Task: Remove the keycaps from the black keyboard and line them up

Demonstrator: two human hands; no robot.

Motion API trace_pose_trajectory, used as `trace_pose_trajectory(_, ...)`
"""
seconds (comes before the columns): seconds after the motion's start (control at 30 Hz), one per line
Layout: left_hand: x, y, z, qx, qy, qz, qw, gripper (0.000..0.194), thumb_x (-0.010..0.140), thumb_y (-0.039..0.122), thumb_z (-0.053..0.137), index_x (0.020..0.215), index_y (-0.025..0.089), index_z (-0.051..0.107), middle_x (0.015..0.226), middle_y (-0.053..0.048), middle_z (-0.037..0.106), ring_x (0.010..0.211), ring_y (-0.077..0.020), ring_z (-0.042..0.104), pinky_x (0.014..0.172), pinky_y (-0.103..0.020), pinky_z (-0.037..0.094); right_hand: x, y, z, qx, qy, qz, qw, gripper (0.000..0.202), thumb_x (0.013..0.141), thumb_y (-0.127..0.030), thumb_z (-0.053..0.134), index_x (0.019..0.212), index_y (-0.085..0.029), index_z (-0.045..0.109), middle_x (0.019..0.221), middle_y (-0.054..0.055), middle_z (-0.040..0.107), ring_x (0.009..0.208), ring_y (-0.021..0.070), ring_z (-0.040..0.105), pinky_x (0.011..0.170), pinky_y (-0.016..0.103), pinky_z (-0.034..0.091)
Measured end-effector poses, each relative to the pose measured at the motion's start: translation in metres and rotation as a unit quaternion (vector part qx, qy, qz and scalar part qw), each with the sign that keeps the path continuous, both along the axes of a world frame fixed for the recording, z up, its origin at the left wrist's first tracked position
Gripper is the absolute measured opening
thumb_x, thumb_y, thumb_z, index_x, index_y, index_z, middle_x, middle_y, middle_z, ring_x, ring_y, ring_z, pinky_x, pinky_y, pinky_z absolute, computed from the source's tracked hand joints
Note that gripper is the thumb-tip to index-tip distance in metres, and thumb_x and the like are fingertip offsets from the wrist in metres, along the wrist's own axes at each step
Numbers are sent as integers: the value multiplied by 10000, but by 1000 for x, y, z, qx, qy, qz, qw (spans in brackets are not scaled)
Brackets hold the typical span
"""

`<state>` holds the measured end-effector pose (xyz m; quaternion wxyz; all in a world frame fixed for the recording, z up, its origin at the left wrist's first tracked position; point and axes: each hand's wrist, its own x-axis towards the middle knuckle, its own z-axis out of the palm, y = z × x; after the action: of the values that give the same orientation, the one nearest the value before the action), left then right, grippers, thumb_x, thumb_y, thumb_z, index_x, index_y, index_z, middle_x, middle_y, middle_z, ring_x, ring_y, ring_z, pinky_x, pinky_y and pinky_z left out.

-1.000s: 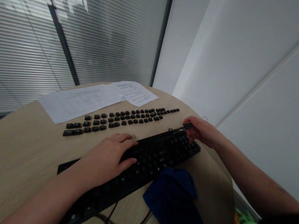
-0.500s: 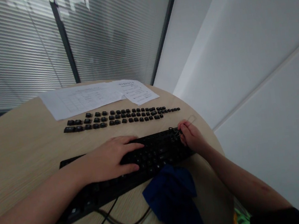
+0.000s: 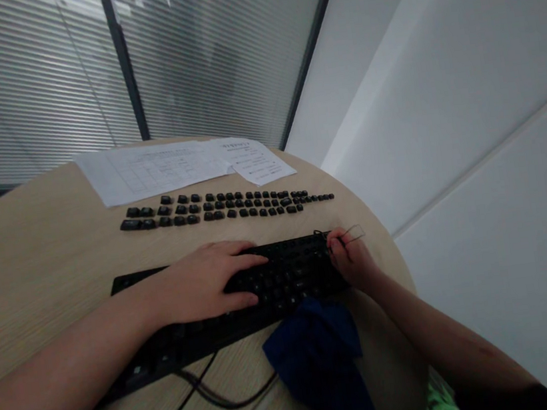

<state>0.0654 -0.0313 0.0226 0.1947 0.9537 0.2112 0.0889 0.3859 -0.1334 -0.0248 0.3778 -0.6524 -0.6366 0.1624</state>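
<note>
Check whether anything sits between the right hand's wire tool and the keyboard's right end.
Nothing visible does. The right hand pinches the wire tool directly over the keyboard; the blue cloth lies nearer the person.

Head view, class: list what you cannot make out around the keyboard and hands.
- Keyboard keys: left hand covers the middle.
- Wire tool in right hand: too thin to identify.
- Papers: print too small.
- Cable: cut off by the bottom edge.
</note>
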Motion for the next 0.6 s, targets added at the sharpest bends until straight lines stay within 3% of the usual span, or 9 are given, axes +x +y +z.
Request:
trace_pose_trajectory(0.13, 0, 1, -2, 1, -3, -1, 1000, 576, 842, 505, 688, 1384, 314, 640, 1470, -107, 584, 1298, -341, 584, 1119, -484, 429, -6, -1, -5, 30, 145, -57, 987, 249, 953, -474, 465, 836, -255, 477, 511, -73, 433, 394, 114, 414, 379, 222, 294)
trace_pose_trajectory(0.27, 0, 2, -4, 3, 11, -4, 1000, 582, 848, 511, 677, 1393, 311, 633, 1483, -106, 572, 1310, -336, 574, 1122, -476, 425, -9, 5, -1, 86, 265, -72, 958, 277, 942, -518, 471, 842, -265, 419, 437, -127, 348, 317, 93, 328, 343, 194, 264)
trace_pose_trajectory(0.37, -1, 2, -3, -7, -6, -6, 1000, 584, 833, 501, 696, 1382, 309, 642, 1480, -103, 575, 1304, -334, 579, 1124, -473, 426, -9, 5, 3, 128, 299, -66, 943, 280, 956, -532, 461, 863, -275, 405, 436, -138, 341, 307, 96, 314, 341, 199, 286)
trace_pose_trajectory(0.5, 3, -9, 14, -7, -57, 52, 997, 463, 828, 443, 696, 1251, 256, 725, 1399, -106, 636, 1250, -318, 608, 1092, -463, 452, -18, -12, 11, 176, 179, -1, 968, 255, 998, -502, 441, 891, -272, 466, 498, -84, 452, 393, 125, 443, 420, 248, 392)
trace_pose_trajectory(0.6, 10, -26, 34, -74, -112, 125, 983, 352, 896, 463, 599, 1095, 225, 765, 1042, -68, 760, 925, -233, 700, 851, -365, 556, -35, -28, 30, 219, 11, 97, 971, 105, 999, -352, 476, 953, -273, 528, 616, -18, 605, 506, 156, 579, 516, 298, 480)
